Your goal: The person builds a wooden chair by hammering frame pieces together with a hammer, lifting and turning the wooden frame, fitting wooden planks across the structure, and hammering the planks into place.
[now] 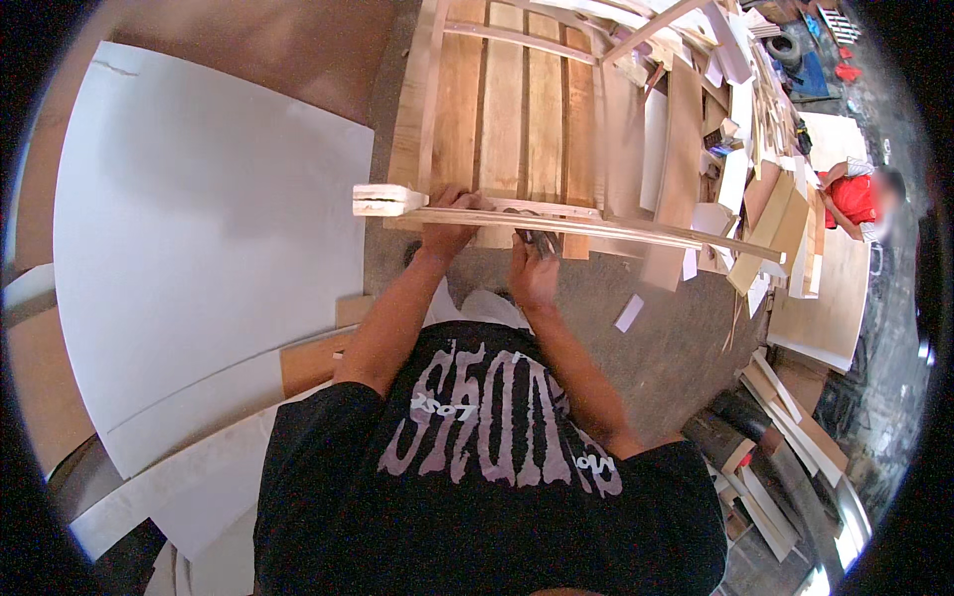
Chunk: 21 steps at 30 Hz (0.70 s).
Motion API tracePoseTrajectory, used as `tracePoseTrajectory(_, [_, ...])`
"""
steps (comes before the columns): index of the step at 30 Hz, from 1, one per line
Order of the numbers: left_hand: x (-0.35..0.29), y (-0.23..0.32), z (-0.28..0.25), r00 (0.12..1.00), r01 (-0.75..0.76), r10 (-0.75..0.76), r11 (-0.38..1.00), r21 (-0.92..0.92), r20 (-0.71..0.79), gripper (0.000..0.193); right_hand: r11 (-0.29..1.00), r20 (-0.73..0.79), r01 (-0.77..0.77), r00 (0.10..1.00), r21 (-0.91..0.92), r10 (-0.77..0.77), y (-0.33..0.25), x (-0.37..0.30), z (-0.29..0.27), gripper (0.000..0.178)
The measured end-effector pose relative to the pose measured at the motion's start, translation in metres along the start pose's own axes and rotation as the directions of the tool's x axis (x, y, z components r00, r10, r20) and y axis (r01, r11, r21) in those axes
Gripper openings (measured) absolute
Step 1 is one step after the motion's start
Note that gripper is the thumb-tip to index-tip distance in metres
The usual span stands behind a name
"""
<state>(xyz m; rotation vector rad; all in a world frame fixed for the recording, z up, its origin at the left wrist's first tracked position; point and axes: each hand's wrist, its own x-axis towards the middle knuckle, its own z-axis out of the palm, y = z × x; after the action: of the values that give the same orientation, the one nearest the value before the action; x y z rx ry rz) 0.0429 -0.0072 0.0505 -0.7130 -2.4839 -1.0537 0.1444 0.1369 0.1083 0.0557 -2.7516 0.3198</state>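
Note:
A pale wooden frame (517, 219) with long thin rails stands in front of me, its near rail running left to right. My left hand (449, 230) is closed around that rail, near its block-like left end (388, 202). In my right hand (535, 273) is a dark hand tool (540, 241), held against the underside of the same rail. The tool's exact kind is hidden by the fingers and blur. Beyond the rail lie wide wooden planks (502, 119), side by side with dark gaps between them.
A large white panel (209, 228) leans at my left. Offcuts and boards (686, 129) are heaped to the right of the frame. A person in red (850, 199) is at a board farther right. More strips (785, 427) lie low at right; a small white piece (629, 313) is on the floor.

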Motion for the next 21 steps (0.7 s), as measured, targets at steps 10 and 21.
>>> tracePoseTrajectory(10, [0.001, -0.004, 0.01, 0.998, -0.004, 0.005, 1.0, 0.014, -0.068, 0.017, 0.989, 0.293, -0.149, 0.947, 0.026, 0.135, 0.011, 0.0, 0.0, 0.019])
tracePoseTrajectory(21, [-0.002, -0.009, 0.016, 0.995, 0.013, -0.012, 1.0, 0.016, -0.101, 0.016, 0.995, 0.26, -0.052, 0.965, 0.09, 0.027, -0.002, 0.03, 0.005, 0.028])
